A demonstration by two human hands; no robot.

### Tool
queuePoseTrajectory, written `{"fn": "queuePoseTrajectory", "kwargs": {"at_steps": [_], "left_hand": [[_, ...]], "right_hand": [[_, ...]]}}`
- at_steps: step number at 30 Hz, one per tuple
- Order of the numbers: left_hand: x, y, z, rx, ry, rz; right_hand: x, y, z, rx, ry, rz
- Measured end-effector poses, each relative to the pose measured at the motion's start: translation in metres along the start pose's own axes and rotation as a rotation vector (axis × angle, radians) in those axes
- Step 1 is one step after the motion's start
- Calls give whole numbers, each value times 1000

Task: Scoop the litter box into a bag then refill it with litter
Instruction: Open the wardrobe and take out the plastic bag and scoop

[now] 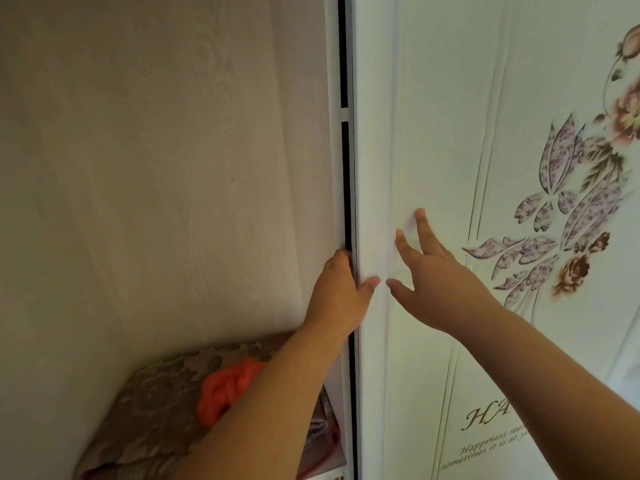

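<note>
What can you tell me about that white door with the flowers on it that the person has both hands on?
The door is a tall, glossy white panel with raised vertical grooves, purple and brown printed flowers on its right side, and cursive lettering lower down. It stands upright, with a narrow dark gap along its left edge beside a pale wood-grain panel. The left hand grips that edge, fingers hidden behind it and thumb on the front. The right hand lies against the face with fingers spread.
</note>
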State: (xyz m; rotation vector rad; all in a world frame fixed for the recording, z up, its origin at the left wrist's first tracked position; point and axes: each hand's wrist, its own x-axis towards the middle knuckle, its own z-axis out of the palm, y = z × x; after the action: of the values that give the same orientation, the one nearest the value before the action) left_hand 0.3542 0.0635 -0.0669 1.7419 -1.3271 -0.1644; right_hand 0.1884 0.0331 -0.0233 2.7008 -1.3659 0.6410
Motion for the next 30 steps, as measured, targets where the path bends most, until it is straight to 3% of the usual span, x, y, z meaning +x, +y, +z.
{"fn": "queuePoseTrajectory", "kwargs": {"at_steps": [13, 18, 21, 25, 30], "left_hand": [[-14, -13, 12, -25, -3, 9], [-20, -18, 2, -14, -74, 16], [-31, -33, -11, 49, -64, 13], [-48, -57, -43, 206, -17, -48], [-77, -83, -95, 409, -13, -194]], "right_hand": [[-16, 10, 29, 25, 19, -25], [-20, 13, 33, 111, 110, 40], [-32, 4, 39, 175, 161, -24], [-34, -26, 50, 270, 6, -190], [-16, -63, 54, 327, -174, -212]]}}
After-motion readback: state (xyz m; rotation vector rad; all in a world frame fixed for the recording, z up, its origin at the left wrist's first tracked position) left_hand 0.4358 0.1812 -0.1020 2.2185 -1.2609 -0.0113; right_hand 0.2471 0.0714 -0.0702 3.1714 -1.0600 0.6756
